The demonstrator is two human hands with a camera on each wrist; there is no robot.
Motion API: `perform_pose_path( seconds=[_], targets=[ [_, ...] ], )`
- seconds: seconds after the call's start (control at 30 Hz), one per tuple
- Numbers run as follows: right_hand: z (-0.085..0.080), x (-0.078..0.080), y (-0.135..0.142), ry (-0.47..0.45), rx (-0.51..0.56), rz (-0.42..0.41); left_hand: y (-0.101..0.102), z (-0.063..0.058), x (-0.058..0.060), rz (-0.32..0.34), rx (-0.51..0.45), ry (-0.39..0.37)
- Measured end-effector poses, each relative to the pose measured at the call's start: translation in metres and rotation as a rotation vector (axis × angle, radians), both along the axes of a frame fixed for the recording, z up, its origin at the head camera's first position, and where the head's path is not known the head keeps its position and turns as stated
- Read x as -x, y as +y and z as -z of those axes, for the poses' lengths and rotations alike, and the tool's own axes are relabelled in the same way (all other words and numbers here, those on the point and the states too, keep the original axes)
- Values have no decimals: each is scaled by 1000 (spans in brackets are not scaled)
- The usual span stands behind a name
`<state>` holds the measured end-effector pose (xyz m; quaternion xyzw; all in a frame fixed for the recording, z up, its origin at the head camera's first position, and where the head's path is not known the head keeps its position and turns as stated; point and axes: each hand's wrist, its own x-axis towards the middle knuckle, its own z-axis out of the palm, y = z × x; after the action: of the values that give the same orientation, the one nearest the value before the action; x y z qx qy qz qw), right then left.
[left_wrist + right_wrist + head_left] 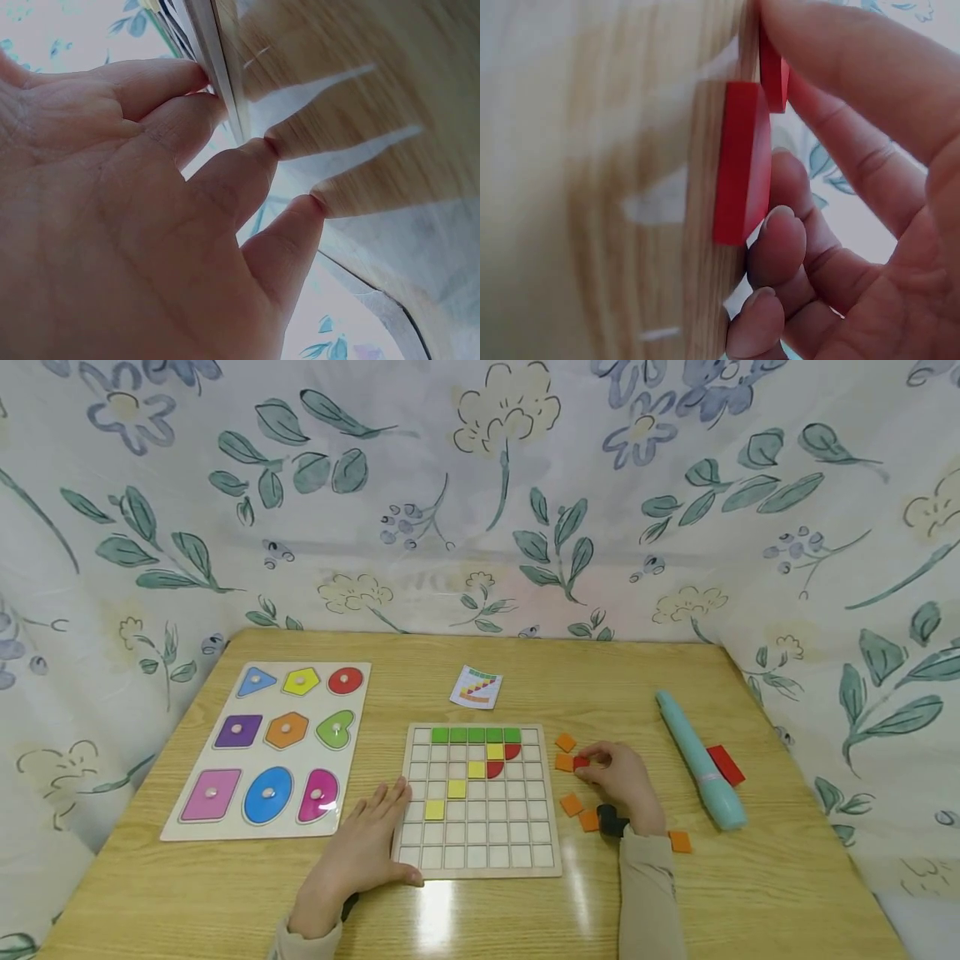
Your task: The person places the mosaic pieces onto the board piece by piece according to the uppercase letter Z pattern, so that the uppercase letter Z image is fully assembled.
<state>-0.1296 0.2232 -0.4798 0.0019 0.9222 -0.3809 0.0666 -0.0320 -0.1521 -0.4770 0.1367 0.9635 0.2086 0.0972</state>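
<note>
Head view puts the square, pale wooden grid board (498, 833) in front of the person on the wood-grain worktop (615, 693), and everything else I can place around it. Left of the board, the left hand (364, 847) lies with fingers outstretched, fingertips against its edge and thumb at its near corner, grasping nothing. Right of the board, the right hand (621, 773) pinches a small red piece (774, 71) between thumb and finger; in the right wrist view a second red piece (739, 165) sits by its curled other fingers. Inside the board, five green squares (477, 735) fill most of the far row, four yellow squares (457, 788) step down toward the near left, and two red quarter-circles (512, 751) adjoin the upper two yellows. Beyond the board lies a small printed card (476, 687) with a similar coloured figure, apparently ending in an orange row. Judging by that, green and yellow look done and red about halfway; the lower two yellows lack red neighbours, and the orange squares (572, 805) all lie loose to the board's right. Farther right rests a teal pen-shaped device (701, 764); left of the board is a shape puzzle with knobbed pieces (225, 758).
</note>
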Motion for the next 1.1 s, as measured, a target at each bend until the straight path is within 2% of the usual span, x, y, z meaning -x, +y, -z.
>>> perform_pose_path(
  seconds=[0.17,0.33,0.67,0.8,0.9,1.03,1.1],
  targets=[
    [1,2,-1,18,-22,-18,0,0,0,1,8,7],
    [4,4,-1,51,22,-42,-1,-1,1,-3,5,-2],
    [1,6,-1,39,88,13,-2,1,1,-4,3,-7],
    [-5,7,-10,56,146,10,-2,2,1,-4,5,-6],
    [-8,9,-23,45,234,-10,-1,1,0,-4,0,-9],
    [-7,11,-43,-18,358,-48,-1,1,-1,-1,-5,-7],
    [-6,12,-52,-40,368,-62,0,1,0,5,-8,1]
  ],
)
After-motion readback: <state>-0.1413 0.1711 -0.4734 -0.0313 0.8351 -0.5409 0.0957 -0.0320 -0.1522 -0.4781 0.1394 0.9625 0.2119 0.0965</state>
